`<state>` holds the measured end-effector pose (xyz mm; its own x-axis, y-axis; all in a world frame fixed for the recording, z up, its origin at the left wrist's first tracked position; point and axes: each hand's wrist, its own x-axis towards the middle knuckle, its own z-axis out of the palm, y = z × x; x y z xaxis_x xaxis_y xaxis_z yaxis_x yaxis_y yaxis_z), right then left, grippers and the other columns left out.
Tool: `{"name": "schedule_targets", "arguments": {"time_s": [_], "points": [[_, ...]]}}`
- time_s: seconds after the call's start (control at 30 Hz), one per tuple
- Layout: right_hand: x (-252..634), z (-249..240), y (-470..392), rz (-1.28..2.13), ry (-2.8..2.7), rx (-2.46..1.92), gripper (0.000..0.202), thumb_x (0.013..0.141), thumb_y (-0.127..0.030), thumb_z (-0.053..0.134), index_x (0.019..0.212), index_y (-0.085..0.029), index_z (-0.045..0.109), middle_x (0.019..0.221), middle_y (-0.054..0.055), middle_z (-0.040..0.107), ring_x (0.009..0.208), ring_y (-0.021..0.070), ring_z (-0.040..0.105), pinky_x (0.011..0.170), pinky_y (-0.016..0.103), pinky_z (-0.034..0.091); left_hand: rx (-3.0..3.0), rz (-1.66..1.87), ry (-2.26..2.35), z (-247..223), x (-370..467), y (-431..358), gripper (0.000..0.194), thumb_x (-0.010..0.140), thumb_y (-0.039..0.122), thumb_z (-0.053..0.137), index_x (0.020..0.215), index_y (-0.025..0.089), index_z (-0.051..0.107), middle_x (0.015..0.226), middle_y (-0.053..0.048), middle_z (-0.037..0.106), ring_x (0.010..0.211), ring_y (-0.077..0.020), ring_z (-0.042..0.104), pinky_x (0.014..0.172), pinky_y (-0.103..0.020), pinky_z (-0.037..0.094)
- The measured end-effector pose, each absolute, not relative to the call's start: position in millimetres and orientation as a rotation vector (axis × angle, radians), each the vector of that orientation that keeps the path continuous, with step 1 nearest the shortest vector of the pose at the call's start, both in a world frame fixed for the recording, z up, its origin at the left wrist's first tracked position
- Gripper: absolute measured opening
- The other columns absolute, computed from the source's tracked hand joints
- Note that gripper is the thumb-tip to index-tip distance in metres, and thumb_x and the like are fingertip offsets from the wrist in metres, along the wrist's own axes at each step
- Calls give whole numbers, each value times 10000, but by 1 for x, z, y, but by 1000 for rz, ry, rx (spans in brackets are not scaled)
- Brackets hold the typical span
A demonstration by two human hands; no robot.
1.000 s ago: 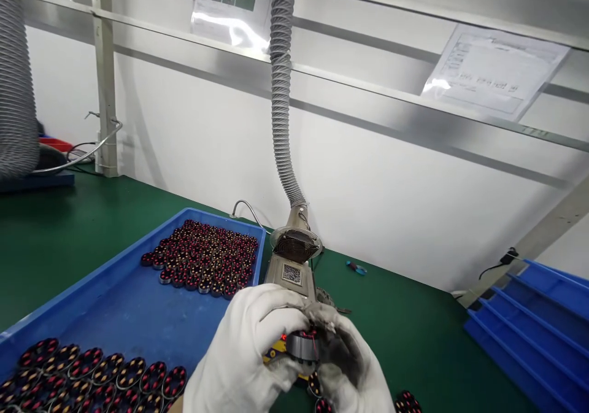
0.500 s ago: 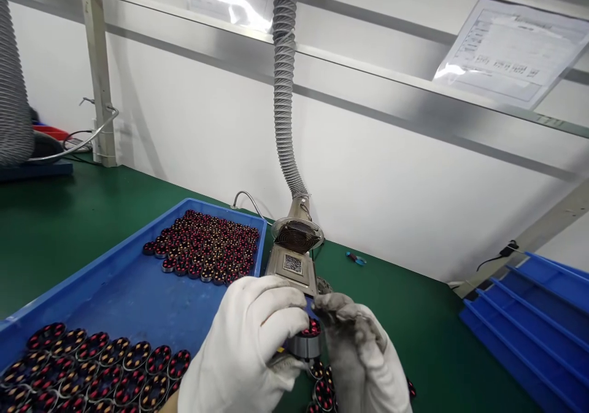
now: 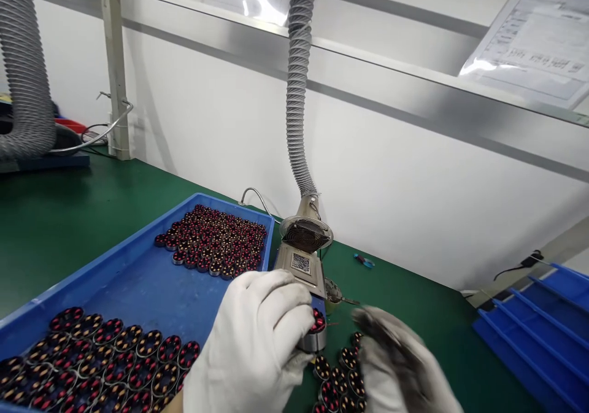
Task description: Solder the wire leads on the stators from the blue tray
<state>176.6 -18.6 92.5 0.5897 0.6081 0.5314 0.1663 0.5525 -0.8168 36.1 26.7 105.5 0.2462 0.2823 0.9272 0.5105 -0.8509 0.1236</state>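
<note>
My left hand [image 3: 257, 339], in a white glove, is closed round a ring-shaped coil part [image 3: 313, 334] with a grey metal rim and red windings inside. To its right is my right hand [image 3: 400, 358], in a glove with dirty grey fingers; it is blurred by motion and apart from the part. Whether its fingers hold anything does not show. Several similar coil parts [image 3: 338, 379] lie on the green table between the hands. Just beyond my left hand stands a metal device with a square textured plate [image 3: 301, 262].
A blue tray [image 3: 115, 256] on the left holds many coil parts in two groups. A grey hose [image 3: 299, 88] hangs down to a round hood [image 3: 306, 234]. Small pliers [image 3: 364, 261] lie behind on the table. Blue stacked trays [image 3: 543, 321] stand at right.
My right hand has moved away from the coil part to the right. My left hand still holds the part. The whole view has shifted slightly.
</note>
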Motion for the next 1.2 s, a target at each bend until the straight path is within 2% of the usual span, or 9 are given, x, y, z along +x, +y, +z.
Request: {"name": "schedule_targets", "arguments": {"time_s": [0.13, 0.3, 0.47, 0.6, 0.73, 0.83, 0.93, 1.1, 1.2], "points": [[154, 87, -4, 792, -968, -936, 343, 628, -433, 761, 883, -210, 708, 856, 82, 708, 782, 236, 654, 716, 339, 527, -2334, -1685, -738, 101, 39, 29, 124, 840, 133, 449, 900, 153, 555, 940, -45, 684, 887, -214, 606, 727, -378, 486], [159, 77, 5, 1262, -777, -707, 316, 637, -365, 767, 930, -259, 712, 873, 73, 703, 810, 241, 657, 723, 376, 550, -2621, -1801, -731, 104, 36, 33, 144, 902, 212, 431, 973, 202, 555, 980, -29, 674, 826, -157, 631, 673, -280, 506], [166, 71, 3, 1371, -706, -652, 311, 668, -276, 755, 974, -276, 698, 883, 59, 703, 730, 207, 663, 648, 353, 573, -2882, -1893, -523, 107, 30, 42, 171, 892, 314, 500, 890, 188, 616, 929, -39, 680, 788, -141, 634, 691, -223, 491], [163, 74, 3, 1405, -686, -607, 315, 636, -224, 791, 936, -238, 698, 897, 51, 700, 723, 166, 656, 692, 314, 559, -2995, -2218, -638, 100, 31, 46, 173, 836, 209, 488, 788, 178, 651, 859, -32, 678, 832, -152, 616, 795, -247, 465], [166, 77, 0, 1514, -694, -579, 346, 618, -291, 804, 937, -212, 696, 855, 73, 707, 703, 183, 660, 618, 304, 559, -2968, -2573, -966, 99, 25, 44, 155, 742, 172, 466, 740, 182, 621, 818, -13, 656, 785, -140, 599, 728, -228, 471], [167, 77, -1, 1531, -687, -570, 335, 617, -316, 801, 920, -212, 700, 851, 77, 708, 699, 187, 656, 618, 311, 556, -3041, -2445, -1177, 104, 21, 42, 173, 705, 149, 547, 841, 188, 646, 951, -17, 669, 891, -149, 606, 808, -229, 458], [163, 76, 2, 1475, -649, -577, 293, 614, -261, 802, 886, -212, 705, 850, 59, 706, 691, 173, 640, 666, 325, 549, -3216, -2217, -1000, 107, 24, 40, 212, 662, 115, 632, 858, 182, 679, 995, -25, 676, 950, -157, 600, 868, -232, 434], [157, 83, 0, 1550, -579, -525, 235, 592, -237, 820, 801, -237, 714, 851, 28, 717, 691, 140, 646, 704, 287, 541, -3030, -2485, -884, 102, 27, 41, 148, 717, 134, 516, 684, 173, 655, 790, -14, 670, 827, -141, 593, 788, -233, 460], [160, 84, -1, 1658, -583, -474, 179, 611, -300, 811, 745, -231, 716, 840, 38, 725, 713, 139, 666, 656, 233, 541, -2993, -2482, -1114, 102, 20, 43, 175, 706, 127, 529, 815, 176, 658, 949, -37, 667, 937, -169, 589, 855, -278, 458]]}}
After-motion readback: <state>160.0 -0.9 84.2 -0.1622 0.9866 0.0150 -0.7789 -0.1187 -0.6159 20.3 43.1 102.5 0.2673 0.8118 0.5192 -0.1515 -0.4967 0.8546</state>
